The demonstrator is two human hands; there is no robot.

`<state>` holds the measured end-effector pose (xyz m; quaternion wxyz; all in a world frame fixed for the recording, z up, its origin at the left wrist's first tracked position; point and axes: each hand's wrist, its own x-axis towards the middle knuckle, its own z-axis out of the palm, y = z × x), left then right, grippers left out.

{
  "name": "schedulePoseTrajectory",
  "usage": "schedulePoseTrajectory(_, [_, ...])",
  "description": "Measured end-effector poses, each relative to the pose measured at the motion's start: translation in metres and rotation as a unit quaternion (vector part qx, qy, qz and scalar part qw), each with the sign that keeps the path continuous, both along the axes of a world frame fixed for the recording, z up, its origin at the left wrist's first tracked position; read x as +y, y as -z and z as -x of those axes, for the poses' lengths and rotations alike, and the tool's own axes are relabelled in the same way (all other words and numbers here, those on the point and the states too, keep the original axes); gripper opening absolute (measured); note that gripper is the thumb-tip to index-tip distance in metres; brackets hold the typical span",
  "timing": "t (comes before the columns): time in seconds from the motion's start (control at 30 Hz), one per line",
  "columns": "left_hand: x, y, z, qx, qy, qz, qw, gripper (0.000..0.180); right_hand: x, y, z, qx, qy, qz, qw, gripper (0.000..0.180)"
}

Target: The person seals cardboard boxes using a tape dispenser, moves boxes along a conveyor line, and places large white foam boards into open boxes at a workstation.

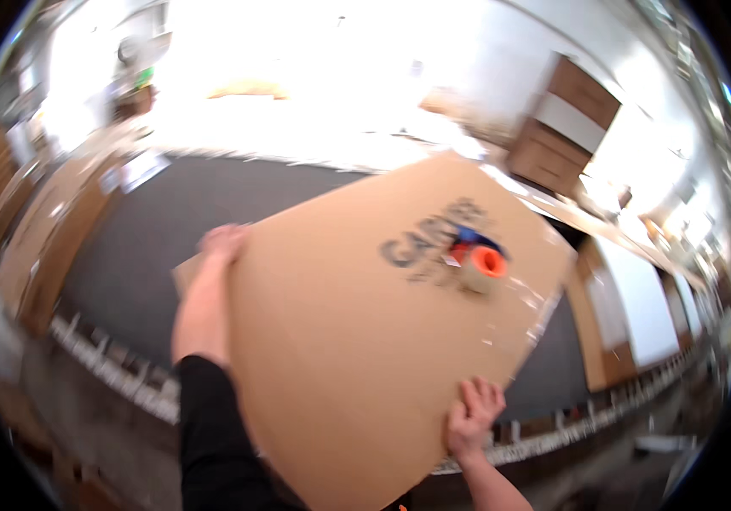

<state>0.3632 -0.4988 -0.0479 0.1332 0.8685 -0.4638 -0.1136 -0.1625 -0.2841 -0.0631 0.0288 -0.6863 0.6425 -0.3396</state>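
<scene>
Head view: above the dark conveyor belt (pixel 148 213), the left hand (pixel 224 242) grasps the left edge of a large cardboard box (pixel 340 332), fingertips partly hidden. The box looks stiff but bulky, best held by opposite edges; its weight and underside can't be judged. The right hand (pixel 474 416) grips the near right edge below a blurred tape dispenser (pixel 480 267).

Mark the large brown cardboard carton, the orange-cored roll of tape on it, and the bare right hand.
Large brown cardboard carton (pixel 357 341): head view, broad upper face.
Orange-cored roll of tape (pixel 473 278): head view, outer wound surface.
Bare right hand (pixel 469 423): head view, back of the hand.
</scene>
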Motion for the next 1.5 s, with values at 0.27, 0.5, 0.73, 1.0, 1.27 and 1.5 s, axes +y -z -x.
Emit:
schedulePoseTrajectory(0.27, [0.098, 0.017, 0.010, -0.052, -0.033, 0.090, 0.994, 0.062, -0.017, 0.006, 0.062, -0.072, -0.007, 0.041, 0.997, 0.034])
schedulePoseTrajectory(0.5, [0.243, 0.046, 0.073, -0.022, -0.106, -0.003, 0.994, 0.083, -0.042, 0.002, 0.164, -0.074, 0.104, -0.114, 0.985, 0.058])
schedulePoseTrajectory(0.73, [0.396, 0.040, 0.241, -0.011, -0.126, 0.057, 0.990, 0.069, 0.018, -0.060, 0.272, -0.029, -0.019, -0.320, 0.947, 0.096])
schedulePoseTrajectory(1.0, [0.419, -0.102, 0.350, -0.272, 0.250, -0.208, 0.905, 0.105, 0.075, -0.107, 0.269, 0.194, -0.172, -0.363, 0.895, 0.138])
schedulePoseTrajectory(1.27, [0.402, 0.014, 0.379, -0.348, 0.373, 0.219, 0.832, 0.100, 0.117, 0.051, 0.201, 0.128, 0.042, 0.256, 0.957, 0.041])
schedulePoseTrajectory(1.5, [0.391, 0.015, 0.348, -0.348, 0.368, 0.257, 0.823, 0.098, 0.144, 0.092, 0.254, -0.429, 0.369, 0.157, 0.810, 0.054])
